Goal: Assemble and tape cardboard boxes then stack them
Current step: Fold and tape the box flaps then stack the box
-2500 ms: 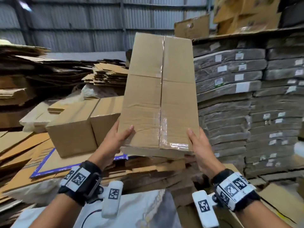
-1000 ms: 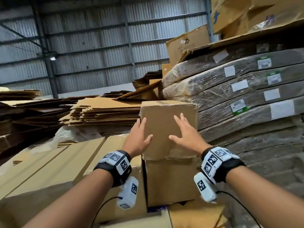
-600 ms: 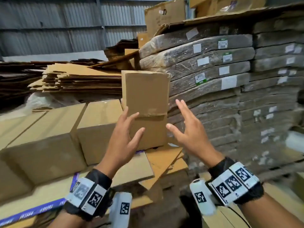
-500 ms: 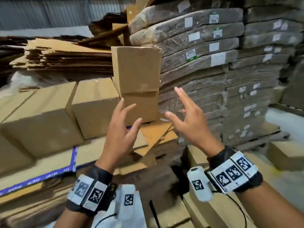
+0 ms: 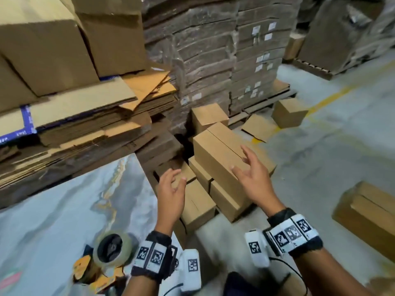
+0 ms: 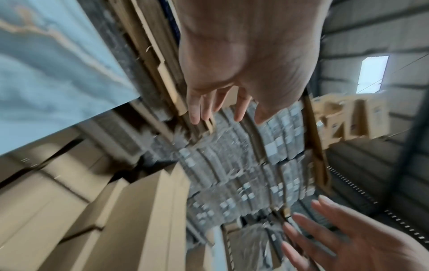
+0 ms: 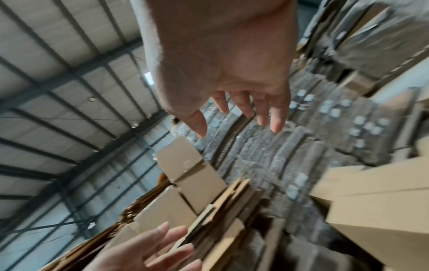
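Brown cardboard boxes (image 5: 222, 159) are lying piled mid-frame while the left hand (image 5: 172, 195) and right hand (image 5: 254, 180) are hovering above, each grip spread and empty.

Warehouse: shrink-wrapped flat cardboard bundles (image 5: 205, 50) on pallets at upper centre, loose flattened sheets (image 5: 89, 129) at left, assembled boxes (image 5: 224, 159) on painted concrete floor (image 5: 342, 129), corrugated metal roof (image 7: 58, 91) overhead.

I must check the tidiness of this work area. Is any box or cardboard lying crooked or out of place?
Yes. On the floor, the long box lies slanted across the lower boxes instead of square on them. On the flat-cardboard pile, one sheet sticks out askew past the edge. Both hands, left hand and right hand, hold nothing.
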A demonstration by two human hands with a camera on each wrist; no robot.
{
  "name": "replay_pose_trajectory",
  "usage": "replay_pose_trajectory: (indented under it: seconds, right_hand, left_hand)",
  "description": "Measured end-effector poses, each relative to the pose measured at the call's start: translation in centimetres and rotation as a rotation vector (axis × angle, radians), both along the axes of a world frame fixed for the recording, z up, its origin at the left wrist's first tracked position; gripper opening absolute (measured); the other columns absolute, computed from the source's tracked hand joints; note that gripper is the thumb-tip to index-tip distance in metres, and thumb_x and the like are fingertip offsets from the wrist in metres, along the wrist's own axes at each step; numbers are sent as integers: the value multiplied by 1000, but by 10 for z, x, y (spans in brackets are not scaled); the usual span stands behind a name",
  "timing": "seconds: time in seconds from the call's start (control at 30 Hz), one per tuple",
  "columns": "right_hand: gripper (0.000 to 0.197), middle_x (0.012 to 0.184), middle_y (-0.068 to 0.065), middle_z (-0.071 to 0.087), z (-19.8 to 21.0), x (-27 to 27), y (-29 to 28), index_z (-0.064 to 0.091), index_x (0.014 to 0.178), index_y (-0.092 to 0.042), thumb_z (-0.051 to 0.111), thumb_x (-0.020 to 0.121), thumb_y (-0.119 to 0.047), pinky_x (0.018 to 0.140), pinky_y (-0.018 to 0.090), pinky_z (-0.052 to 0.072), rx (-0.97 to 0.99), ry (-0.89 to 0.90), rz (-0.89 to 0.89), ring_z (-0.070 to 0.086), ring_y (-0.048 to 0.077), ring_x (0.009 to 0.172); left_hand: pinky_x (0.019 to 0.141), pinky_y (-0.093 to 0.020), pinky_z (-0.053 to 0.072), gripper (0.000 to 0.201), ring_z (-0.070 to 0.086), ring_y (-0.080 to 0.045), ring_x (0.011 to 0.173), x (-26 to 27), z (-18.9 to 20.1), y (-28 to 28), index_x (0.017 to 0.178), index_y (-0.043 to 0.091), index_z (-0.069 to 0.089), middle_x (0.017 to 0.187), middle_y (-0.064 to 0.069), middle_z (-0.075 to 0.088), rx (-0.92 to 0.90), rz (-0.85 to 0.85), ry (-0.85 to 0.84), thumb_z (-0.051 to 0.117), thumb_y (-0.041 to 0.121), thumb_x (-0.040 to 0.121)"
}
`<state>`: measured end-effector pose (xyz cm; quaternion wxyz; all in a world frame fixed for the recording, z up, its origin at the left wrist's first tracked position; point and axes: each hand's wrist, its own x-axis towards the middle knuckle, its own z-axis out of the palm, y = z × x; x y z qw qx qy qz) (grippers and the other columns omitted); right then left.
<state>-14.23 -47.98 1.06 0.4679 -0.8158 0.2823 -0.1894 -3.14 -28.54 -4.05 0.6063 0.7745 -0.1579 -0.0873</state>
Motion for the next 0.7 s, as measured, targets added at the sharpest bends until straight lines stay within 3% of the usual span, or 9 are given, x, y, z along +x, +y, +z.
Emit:
replay_pose_trajectory:
  seconds: [0.1,0.23,0.33,0.37,0.47,0.53,0.6,0.7]
  right_hand:
    - [65,154,1,45,-29,-18,-26,36,154,-27,66,97,-27,111,41,42,56,105,-85,46,20,138]
    - [63,145,9,53,-55,-31,-73,37,155,-22,64,98,-25,106,35,38,132,189,-176,49,23,133]
    - [62,121,16,61,-77,-30,-125,38,154,-17,64,98,-25,101,32,38,138,248,-209,56,25,117]
    - [62,123,16,62,-86,-28,-146,39,154,-16,64,98,-26,102,33,39,141,275,-215,57,26,117]
    - [64,147,12,53,-118,-14,-214,40,153,-15,67,96,-27,112,41,40,180,341,-231,51,28,134]
    - [65,150,13,50,-144,-3,-261,38,153,-12,67,97,-25,113,41,39,191,409,-226,49,31,136]
    - [64,150,16,50,-173,11,-306,35,153,-9,65,98,-24,111,39,38,213,491,-212,49,34,136]
    - [66,147,16,51,-224,36,-367,34,154,-8,63,98,-28,108,34,38,234,627,-180,49,34,135]
  left_hand:
    - [89,-17,44,19,56,-18,120,-9,-25,-24,120,28,58,133,-4,56,54,-9,76,59,24,102]
    - [102,-32,41,33,52,-16,120,-8,-47,-73,134,19,55,134,-1,55,86,-26,238,54,32,104]
    - [112,-47,41,35,53,-20,123,0,-65,-124,132,19,55,132,-1,56,35,-11,433,54,38,103]
    - [113,-51,40,33,54,-18,121,4,-73,-142,129,19,56,130,1,58,7,6,503,53,39,103]
    - [117,-48,35,30,51,-15,120,16,-91,-201,131,19,51,126,7,53,-90,53,715,46,35,107]
    - [117,-46,33,32,45,-18,124,24,-107,-241,135,20,47,129,3,47,-100,76,811,42,36,108]
    - [116,-45,32,24,44,-17,120,31,-130,-278,127,25,47,127,2,49,-85,105,882,40,38,109]
    - [119,-44,29,33,45,-17,126,41,-173,-327,132,22,50,141,-1,53,-45,146,963,37,42,108]
